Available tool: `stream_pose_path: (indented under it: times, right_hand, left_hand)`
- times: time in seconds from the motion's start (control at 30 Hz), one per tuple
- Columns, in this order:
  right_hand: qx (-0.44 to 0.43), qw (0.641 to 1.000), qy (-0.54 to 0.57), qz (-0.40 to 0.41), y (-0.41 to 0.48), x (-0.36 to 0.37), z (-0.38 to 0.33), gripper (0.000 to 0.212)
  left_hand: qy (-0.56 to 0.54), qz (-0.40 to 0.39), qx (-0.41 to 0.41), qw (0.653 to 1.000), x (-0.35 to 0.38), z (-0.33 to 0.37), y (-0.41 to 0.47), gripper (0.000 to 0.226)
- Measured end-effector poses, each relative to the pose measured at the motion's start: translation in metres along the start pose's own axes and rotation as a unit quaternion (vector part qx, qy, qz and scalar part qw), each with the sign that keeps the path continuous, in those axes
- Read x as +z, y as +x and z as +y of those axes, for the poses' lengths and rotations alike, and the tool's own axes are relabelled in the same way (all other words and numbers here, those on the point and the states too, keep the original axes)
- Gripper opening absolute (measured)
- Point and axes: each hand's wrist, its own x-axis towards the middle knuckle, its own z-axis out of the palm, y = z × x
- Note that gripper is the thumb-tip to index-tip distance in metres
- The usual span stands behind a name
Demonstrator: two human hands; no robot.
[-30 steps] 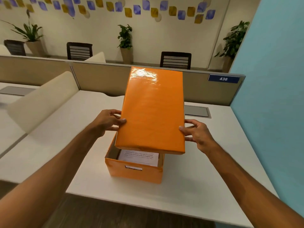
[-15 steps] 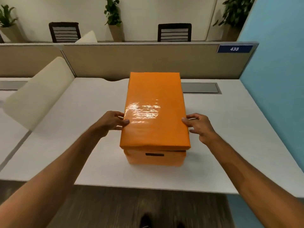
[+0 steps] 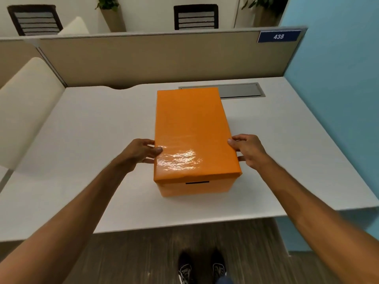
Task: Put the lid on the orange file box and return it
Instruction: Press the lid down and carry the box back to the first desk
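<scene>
The orange file box (image 3: 196, 188) stands on the white desk (image 3: 86, 156), with a dark handle slot on its near face. Its glossy orange lid (image 3: 190, 128) sits flat on top and covers the whole opening. My left hand (image 3: 141, 153) holds the lid's left edge near the front, thumb on top and fingers down the side. My right hand (image 3: 247, 149) holds the right edge the same way. The box's contents are hidden.
A grey cable hatch (image 3: 240, 91) lies in the desk just behind the box. A beige partition (image 3: 143, 58) with a blue 438 sign (image 3: 278, 36) backs the desk, and a blue wall (image 3: 338, 78) bounds it on the right. A cream divider (image 3: 26, 103) stands left. My shoes (image 3: 202, 269) show below the desk edge.
A second ago the lid was tilted above the open box with papers showing. It has come down and now sits flat and closed. Both hands stay on its sides.
</scene>
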Motion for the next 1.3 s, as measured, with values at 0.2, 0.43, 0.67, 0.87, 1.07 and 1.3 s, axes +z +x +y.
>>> stream_pose_path:
  times: [0.2, 0.43, 0.67, 0.87, 1.07, 1.3]
  right_hand:
    - [0.013, 1.0, -0.014, 0.013, 0.004, 0.005, 0.006, 0.043]
    - [0.019, 0.999, -0.007, 0.027, 0.005, 0.008, 0.016, 0.045]
    - [0.007, 1.0, 0.017, 0.0, 0.008, 0.004, 0.016, 0.041]
    - [-0.01, 1.0, 0.019, -0.021, 0.041, 0.01, -0.002, 0.031]
    - [-0.008, 0.999, 0.027, -0.045, 0.096, 0.018, -0.025, 0.022]
    - [-0.024, 0.998, 0.027, -0.052, 0.164, 0.026, -0.055, 0.026]
  left_hand:
    - [-0.036, -0.005, -0.008, 0.999, 0.004, -0.011, 0.005, 0.046]
    - [-0.088, 0.018, -0.007, 0.996, 0.011, -0.022, 0.009, 0.051]
    - [-0.121, 0.013, -0.018, 0.992, 0.012, -0.029, 0.019, 0.066]
    - [-0.122, 0.021, 0.015, 0.992, 0.012, -0.002, 0.047, 0.065]
    - [-0.132, 0.038, 0.01, 0.99, 0.009, 0.026, 0.089, 0.066]
    - [-0.16, 0.098, -0.01, 0.982, 0.0, 0.06, 0.142, 0.06]
